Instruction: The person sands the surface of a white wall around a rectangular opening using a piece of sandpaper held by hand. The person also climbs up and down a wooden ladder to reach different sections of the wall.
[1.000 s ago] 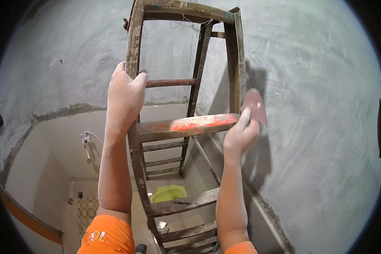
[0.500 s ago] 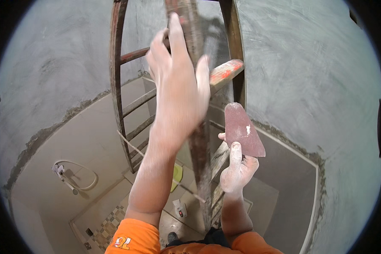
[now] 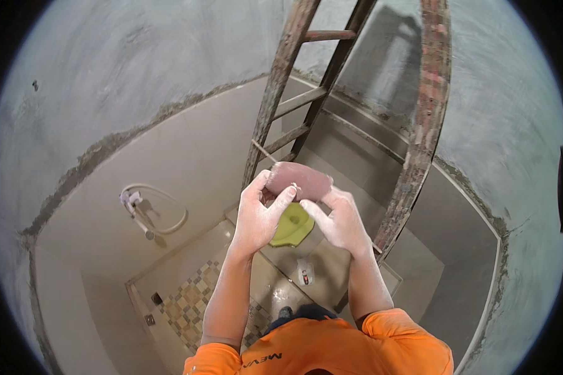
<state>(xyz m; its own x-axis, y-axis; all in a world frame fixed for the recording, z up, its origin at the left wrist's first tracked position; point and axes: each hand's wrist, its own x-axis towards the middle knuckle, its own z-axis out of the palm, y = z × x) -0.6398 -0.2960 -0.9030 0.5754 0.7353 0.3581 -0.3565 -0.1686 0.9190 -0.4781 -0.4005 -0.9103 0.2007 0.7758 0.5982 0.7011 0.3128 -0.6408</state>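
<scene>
A worn piece of reddish-brown sandpaper [image 3: 303, 179] is held up in front of my body, curved between both hands. My left hand [image 3: 259, 209] grips its left end, with the thumb pressed on the lower edge. At the other end, my right hand [image 3: 341, 219] has its fingers behind the sheet and its thumb below. White dust coats both hands and forearms. Some fingers are hidden behind the sandpaper.
A paint-stained wooden stepladder [image 3: 428, 94] stands open ahead and to the right. Below lie a yellow-green plastic stool [image 3: 292, 226] and a white container [image 3: 305, 272]. A hand shower [image 3: 145, 231] hangs on the left tiled wall [image 3: 94, 231]. Grey plaster [image 3: 181, 50] covers the upper walls.
My left hand has come down from beside the ladder's upright and taken hold of the sandpaper, which only my right hand held before. The view has shifted, so the ladder appears farther right.
</scene>
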